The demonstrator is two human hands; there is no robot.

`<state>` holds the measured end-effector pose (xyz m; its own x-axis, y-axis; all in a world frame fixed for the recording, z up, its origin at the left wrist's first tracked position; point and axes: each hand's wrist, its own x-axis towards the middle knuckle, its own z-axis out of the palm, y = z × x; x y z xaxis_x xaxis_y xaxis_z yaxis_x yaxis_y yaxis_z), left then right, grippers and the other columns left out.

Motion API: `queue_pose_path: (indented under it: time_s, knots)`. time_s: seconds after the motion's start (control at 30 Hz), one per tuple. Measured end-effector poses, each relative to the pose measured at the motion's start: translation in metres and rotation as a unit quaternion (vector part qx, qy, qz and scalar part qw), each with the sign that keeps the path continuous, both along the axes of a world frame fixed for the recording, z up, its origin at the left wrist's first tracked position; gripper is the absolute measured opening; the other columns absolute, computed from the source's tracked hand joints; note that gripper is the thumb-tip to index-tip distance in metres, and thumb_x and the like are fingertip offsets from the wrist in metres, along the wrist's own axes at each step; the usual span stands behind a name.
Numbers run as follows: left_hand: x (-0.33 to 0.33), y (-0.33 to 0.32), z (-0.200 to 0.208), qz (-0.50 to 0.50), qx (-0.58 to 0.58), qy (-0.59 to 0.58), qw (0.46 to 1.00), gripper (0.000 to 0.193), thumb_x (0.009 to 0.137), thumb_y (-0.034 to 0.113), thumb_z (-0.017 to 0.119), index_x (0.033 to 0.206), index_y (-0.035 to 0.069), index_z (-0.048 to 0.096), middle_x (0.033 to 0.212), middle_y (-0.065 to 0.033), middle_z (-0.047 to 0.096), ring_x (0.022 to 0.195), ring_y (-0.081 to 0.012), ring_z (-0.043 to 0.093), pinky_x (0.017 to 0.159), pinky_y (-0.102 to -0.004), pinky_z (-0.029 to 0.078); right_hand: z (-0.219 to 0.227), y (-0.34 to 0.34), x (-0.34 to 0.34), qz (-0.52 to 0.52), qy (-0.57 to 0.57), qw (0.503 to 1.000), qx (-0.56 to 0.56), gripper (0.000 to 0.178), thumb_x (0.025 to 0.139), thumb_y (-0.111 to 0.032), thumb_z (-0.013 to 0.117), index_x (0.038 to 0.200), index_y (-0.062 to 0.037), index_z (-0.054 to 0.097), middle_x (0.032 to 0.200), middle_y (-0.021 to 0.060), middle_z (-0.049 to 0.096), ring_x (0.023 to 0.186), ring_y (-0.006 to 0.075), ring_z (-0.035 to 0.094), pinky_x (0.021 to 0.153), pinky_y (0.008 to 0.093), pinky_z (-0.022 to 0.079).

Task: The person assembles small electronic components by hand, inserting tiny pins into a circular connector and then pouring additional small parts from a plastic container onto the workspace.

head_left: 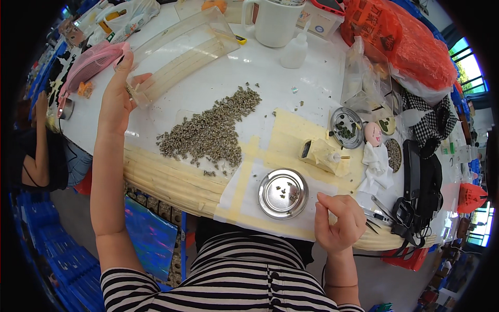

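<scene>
Nearest the body, a round metal dish (272, 205) sits on a white sheet near the table edge, a few small dark pieces (283, 190) scattered in it. The right hand (340, 223) is just to its right, fingers curled inward and thumb and forefinger brought close; whether they pinch anything cannot be told. Its forearm comes up from below, knuckles turned outward. Right of that hand lie tweezers (383, 207); beyond the dish, a block wrapped in yellow tape (325, 156) stands on yellow paper. Farther left, a heap of small grey-brown parts (210, 132) spreads between the two hands. Past its left side, the left hand (118, 96) is clamped on the near end of a long clear plastic tray (189, 65), its arm stretched forward and nearly straight. The tray slants away rightward, beyond the heap, toward a white mug (277, 23); a white squeeze bottle (294, 53) stands beside the mug.
</scene>
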<state>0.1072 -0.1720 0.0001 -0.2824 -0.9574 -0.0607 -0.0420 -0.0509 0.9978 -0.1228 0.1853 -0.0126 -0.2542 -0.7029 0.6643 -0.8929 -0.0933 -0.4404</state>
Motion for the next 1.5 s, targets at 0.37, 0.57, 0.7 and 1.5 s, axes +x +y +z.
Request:
queue_pose_path:
  time_s: [0.37, 0.57, 0.7, 1.5]
  knots:
    - [0.006, -0.049, -0.003, -0.021, 0.011, -0.11, 0.994, 0.095, 0.077, 0.073, 0.064, 0.142, 0.006, 0.046, 0.11, -0.0063, 0.063, 0.097, -0.0129, 0.059, 0.086, -0.0325, 0.047, 0.002, 0.0, 0.001, 0.0, -0.004, 1.0, 0.009, 0.026, 0.071, 0.005, 0.074, 0.095, -0.0035, 0.07, 0.064, 0.0036, 0.06, 0.052, 0.0169, 0.056, 0.048, 0.0259, 0.042]
    - [0.002, -0.071, 0.001, -0.07, 0.018, -0.149, 0.986, 0.11, 0.076, 0.072, 0.065, 0.155, 0.009, 0.023, 0.103, -0.0034, 0.065, 0.094, -0.0125, 0.058, 0.085, -0.0302, 0.046, 0.001, -0.001, -0.001, 0.0, 0.0, 1.0, 0.005, 0.027, 0.07, 0.006, 0.075, 0.095, -0.0038, 0.07, 0.065, 0.0037, 0.061, 0.052, 0.017, 0.056, 0.047, 0.0261, 0.042]
    - [0.005, -0.085, 0.002, -0.101, 0.051, -0.162, 0.98, 0.095, 0.078, 0.069, 0.066, 0.143, 0.009, 0.03, 0.097, -0.0034, 0.067, 0.09, -0.0136, 0.062, 0.084, -0.031, 0.049, 0.001, 0.0, 0.001, -0.002, -0.004, 1.0, 0.005, 0.027, 0.07, 0.006, 0.075, 0.095, -0.0039, 0.07, 0.065, 0.0039, 0.061, 0.053, 0.0172, 0.056, 0.047, 0.0263, 0.042]
    - [0.008, 0.105, -0.006, -0.323, -0.385, -0.375, 0.779, 0.142, 0.05, 0.069, 0.082, 0.155, 0.003, 0.014, 0.157, -0.0251, 0.021, 0.147, -0.0419, 0.019, 0.12, -0.0516, 0.015, 0.003, 0.002, 0.004, 0.008, 0.001, 1.0, 0.011, 0.025, 0.072, 0.004, 0.075, 0.095, -0.0018, 0.07, 0.064, 0.0043, 0.061, 0.053, 0.0183, 0.058, 0.05, 0.0268, 0.046]
